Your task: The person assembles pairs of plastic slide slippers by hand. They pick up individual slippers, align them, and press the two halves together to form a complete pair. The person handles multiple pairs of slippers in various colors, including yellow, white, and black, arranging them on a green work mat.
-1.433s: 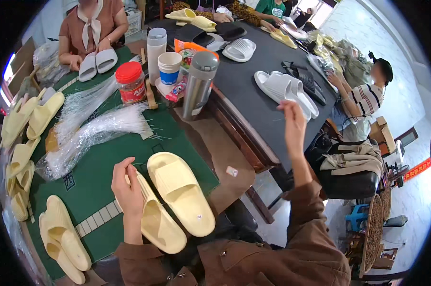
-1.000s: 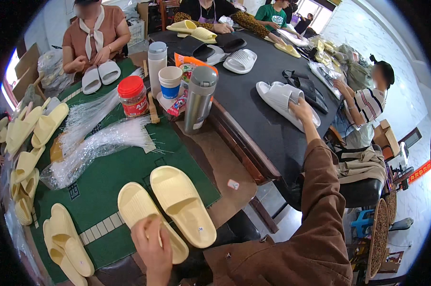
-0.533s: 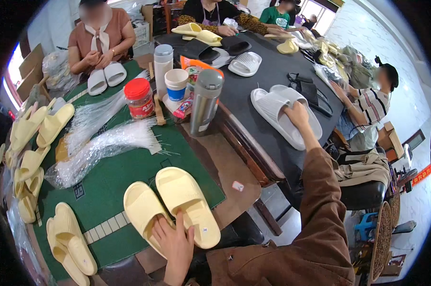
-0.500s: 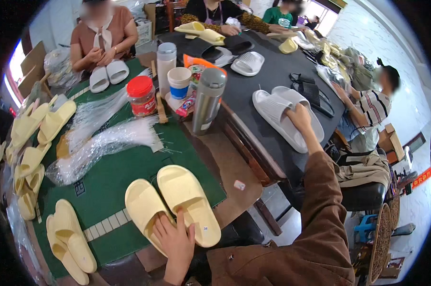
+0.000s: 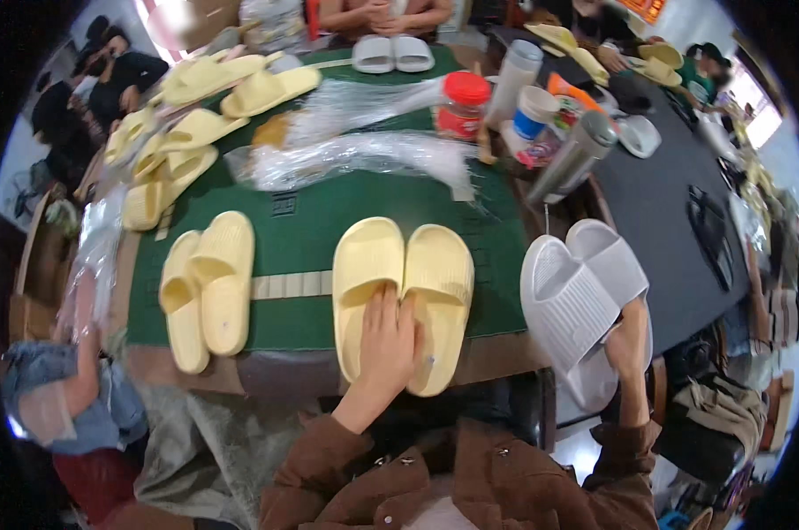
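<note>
A pair of pale yellow slippers (image 5: pixel 441 265) lies side by side at the near edge of the green mat. The fingers of my left hand (image 5: pixel 389 340) go in under the straps, closed around the inner sides of the pair. At the right, a pair of light grey slippers (image 5: pixel 576 300) hangs tilted beside the table edge. Behind their straps, my right hand (image 5: pixel 627 340) grips them, its fingertips partly hidden. Another yellow pair (image 5: pixel 224 283) rests on the mat to the left, one slipper leaning on the other.
Clear plastic bags (image 5: pixel 355 163) lie across the green mat (image 5: pixel 302 327). A red-lidded jar (image 5: pixel 463 104), a paper cup (image 5: pixel 535 110) and a steel flask (image 5: pixel 576 155) stand at the right. More yellow slippers (image 5: pixel 192 132) line the far left. Black sandals (image 5: pixel 710 234) lie on the dark table (image 5: pixel 647 199). Other people sit around.
My right hand has taken the light grey slippers off the dark table and brought them nearer, towards the yellow pair. My left hand stays at the yellow slippers. The view has turned left.
</note>
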`<state>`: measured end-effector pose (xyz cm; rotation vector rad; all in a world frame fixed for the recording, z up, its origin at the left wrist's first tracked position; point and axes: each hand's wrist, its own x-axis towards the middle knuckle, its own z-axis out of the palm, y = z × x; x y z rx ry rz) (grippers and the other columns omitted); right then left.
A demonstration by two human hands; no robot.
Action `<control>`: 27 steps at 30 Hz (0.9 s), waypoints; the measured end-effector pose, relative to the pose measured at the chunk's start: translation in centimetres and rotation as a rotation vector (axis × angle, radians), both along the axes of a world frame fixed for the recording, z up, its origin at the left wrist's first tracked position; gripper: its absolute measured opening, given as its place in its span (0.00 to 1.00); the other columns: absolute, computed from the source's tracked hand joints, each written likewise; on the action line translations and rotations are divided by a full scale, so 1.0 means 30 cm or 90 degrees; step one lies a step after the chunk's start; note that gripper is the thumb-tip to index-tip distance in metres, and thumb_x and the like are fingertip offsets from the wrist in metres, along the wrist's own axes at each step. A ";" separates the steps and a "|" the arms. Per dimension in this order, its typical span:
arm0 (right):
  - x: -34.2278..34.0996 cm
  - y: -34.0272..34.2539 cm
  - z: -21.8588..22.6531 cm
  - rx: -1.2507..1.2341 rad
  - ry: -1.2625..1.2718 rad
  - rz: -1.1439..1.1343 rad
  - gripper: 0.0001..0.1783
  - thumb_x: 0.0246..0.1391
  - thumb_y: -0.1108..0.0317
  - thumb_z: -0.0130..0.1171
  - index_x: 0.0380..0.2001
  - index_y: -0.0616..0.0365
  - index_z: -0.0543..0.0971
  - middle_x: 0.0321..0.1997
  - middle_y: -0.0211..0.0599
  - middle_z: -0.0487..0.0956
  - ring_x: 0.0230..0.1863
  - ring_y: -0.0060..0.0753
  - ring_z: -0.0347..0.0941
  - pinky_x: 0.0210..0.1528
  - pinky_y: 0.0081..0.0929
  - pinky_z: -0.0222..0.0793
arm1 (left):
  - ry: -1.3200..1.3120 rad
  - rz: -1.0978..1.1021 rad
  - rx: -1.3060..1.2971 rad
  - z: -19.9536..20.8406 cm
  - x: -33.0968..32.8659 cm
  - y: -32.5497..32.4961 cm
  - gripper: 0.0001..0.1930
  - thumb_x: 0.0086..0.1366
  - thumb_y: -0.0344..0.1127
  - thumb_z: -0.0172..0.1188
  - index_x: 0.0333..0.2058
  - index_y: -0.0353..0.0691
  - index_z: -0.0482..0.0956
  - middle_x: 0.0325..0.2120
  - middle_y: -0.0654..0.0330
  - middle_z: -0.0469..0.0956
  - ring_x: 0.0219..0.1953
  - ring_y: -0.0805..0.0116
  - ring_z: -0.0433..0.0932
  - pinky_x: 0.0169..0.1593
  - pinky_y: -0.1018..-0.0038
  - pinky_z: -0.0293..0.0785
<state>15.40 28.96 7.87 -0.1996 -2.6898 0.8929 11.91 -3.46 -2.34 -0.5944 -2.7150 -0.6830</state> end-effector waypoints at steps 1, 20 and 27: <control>-0.001 -0.049 -0.023 0.016 0.032 0.041 0.18 0.41 0.78 0.61 0.40 0.68 0.79 0.41 0.52 0.80 0.45 0.53 0.76 0.49 0.37 0.68 | 0.036 0.010 -0.005 -0.013 -0.017 -0.026 0.24 0.57 0.31 0.57 0.52 0.30 0.65 0.50 0.33 0.64 0.54 0.33 0.64 0.58 0.50 0.61; -0.194 -0.418 -0.304 -0.098 -0.082 0.120 0.21 0.44 0.62 0.64 0.25 0.76 0.75 0.25 0.61 0.75 0.28 0.55 0.74 0.32 0.42 0.68 | 0.096 0.288 -0.141 -0.089 -0.097 -0.674 0.21 0.60 0.30 0.54 0.54 0.40 0.68 0.53 0.42 0.67 0.55 0.42 0.66 0.57 0.54 0.64; -0.216 -0.515 -0.282 -0.224 -0.142 0.196 0.26 0.48 0.55 0.63 0.34 0.73 0.74 0.29 0.52 0.77 0.29 0.43 0.73 0.32 0.37 0.67 | 0.082 0.425 -0.259 -0.080 -0.103 -0.992 0.20 0.64 0.31 0.49 0.56 0.46 0.68 0.54 0.45 0.68 0.56 0.45 0.67 0.57 0.54 0.63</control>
